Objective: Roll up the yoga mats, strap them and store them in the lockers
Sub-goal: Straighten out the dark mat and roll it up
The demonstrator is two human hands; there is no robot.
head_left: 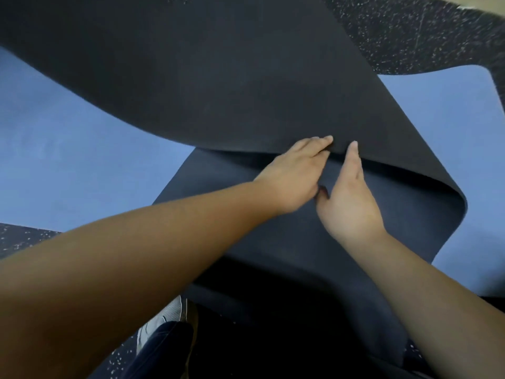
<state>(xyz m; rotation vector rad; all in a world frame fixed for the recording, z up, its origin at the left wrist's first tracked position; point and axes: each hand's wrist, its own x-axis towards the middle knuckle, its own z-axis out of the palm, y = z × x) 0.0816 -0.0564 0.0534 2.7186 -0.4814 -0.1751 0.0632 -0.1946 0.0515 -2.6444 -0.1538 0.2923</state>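
Both hands, fingers at mat edge

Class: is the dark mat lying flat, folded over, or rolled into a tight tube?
Folded over. The dark mat bends back over itself at the right; both hands press near the fold. No tube.

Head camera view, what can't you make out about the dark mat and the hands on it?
- Dark mat: its far end, cut off by the top edge.
- Left hand: its thumb, hidden beneath the hand itself.
- Right hand: its fingers other than the one pointing up, hidden behind that finger.
- Straps, lockers: not in this view.
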